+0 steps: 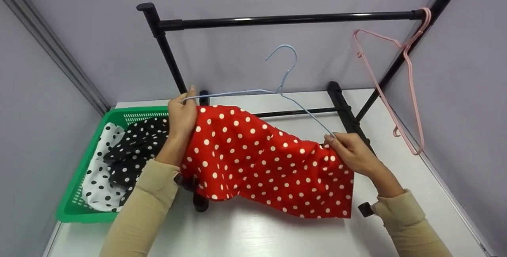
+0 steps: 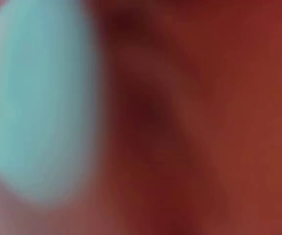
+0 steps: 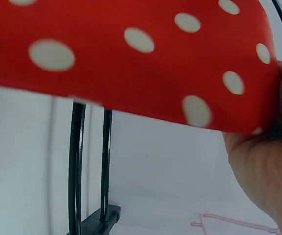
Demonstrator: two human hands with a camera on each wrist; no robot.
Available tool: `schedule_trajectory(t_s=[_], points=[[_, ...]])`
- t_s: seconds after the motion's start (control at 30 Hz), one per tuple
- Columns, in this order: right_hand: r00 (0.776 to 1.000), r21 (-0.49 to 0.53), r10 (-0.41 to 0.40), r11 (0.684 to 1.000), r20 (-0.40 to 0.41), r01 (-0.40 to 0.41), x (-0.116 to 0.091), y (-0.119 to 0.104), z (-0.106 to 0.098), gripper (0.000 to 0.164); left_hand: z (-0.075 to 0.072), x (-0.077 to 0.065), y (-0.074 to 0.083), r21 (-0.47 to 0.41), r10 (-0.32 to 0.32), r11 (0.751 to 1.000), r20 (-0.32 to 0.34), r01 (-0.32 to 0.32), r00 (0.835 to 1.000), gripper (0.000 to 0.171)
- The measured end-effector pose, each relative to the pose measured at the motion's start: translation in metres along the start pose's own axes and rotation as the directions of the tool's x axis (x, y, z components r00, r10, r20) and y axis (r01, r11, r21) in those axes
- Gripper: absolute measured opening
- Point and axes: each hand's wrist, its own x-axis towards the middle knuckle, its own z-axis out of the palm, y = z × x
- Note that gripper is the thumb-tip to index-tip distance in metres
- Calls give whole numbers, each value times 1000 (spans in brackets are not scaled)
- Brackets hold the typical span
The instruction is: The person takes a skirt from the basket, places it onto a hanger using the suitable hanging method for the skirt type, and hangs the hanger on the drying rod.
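Note:
A light blue clothes hanger (image 1: 284, 79) is held up with its hook on top, in front of the black rack. My left hand (image 1: 183, 118) grips the hanger's left end, beside the upper left corner of a red cloth with white dots (image 1: 261, 162). At the other end my right hand (image 1: 350, 150) pinches the hanger's right corner together with the cloth's upper right edge. Between the hands the cloth hangs down below the hanger. The right wrist view shows my right hand (image 3: 266, 166) at the cloth's edge (image 3: 165, 63). The left wrist view is too blurred to read.
A black garment rack (image 1: 293, 19) stands behind the hands. Pink hangers (image 1: 412, 86) hang at its right end. On the left, a green basket (image 1: 67, 205) holds white dotted cloth (image 1: 99, 177) and black dotted cloth (image 1: 134, 150). All stand on a white table (image 1: 253, 237) between grey walls.

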Motion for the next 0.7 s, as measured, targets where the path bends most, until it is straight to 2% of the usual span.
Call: schedule_trajectory(t_s=[0.17,0.27,0.37,0.43,0.5,0.53,0.6,0.63,0.67,0.7], points=[[983,-20,-77,997,-168,75,2,-22,9,32,-6,6,-2,80,-22,997,72,16,997,42],[967,-23,-105,994,-231,103,2,-40,9,32,-10,6,-3,169,-5,986,97,-12,995,27],[944,-60,-147,989,-294,135,3,-51,8,32,-11,4,-2,266,67,959,119,-97,991,14],[925,-105,-182,982,-335,155,3,-53,8,32,-8,-1,-2,315,156,930,133,-191,979,25],[903,-163,-216,973,-371,165,4,-50,8,32,0,-8,-2,356,277,882,138,-309,951,40],[891,-192,-233,967,-390,169,4,-48,8,32,6,-13,-3,360,342,857,140,-369,929,45],[865,-247,-269,953,-424,175,3,-43,9,32,22,-29,-2,375,461,793,144,-480,875,49],[850,-274,-284,946,-443,173,2,-43,10,31,30,-37,0,375,507,763,160,-527,847,46],[836,-302,-295,939,-462,164,2,-44,12,30,39,-47,3,359,536,744,182,-563,824,42],[826,-329,-302,932,-476,150,1,-46,14,29,49,-57,7,331,546,739,217,-587,809,39]])
